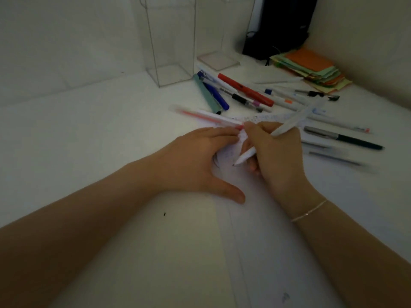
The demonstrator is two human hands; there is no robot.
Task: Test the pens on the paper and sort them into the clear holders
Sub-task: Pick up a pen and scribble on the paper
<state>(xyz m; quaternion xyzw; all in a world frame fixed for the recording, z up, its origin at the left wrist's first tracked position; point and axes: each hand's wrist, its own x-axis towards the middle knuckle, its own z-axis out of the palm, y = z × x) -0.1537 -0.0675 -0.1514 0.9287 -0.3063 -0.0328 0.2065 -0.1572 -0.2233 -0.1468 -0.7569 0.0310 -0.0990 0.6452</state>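
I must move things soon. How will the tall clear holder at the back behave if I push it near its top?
The clear holder looks tall over a small base, so it would probably tip. It appears empty, so likely light. Its smooth walls may slide on the table.

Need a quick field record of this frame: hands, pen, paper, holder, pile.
right hand: grips white pen, tip on paper
left hand: flat, pressing the paper
clear holder: upright, behind, appears empty
pen pile: loose on table, right of holder
red-ink pen: lying beyond left hand's fingers
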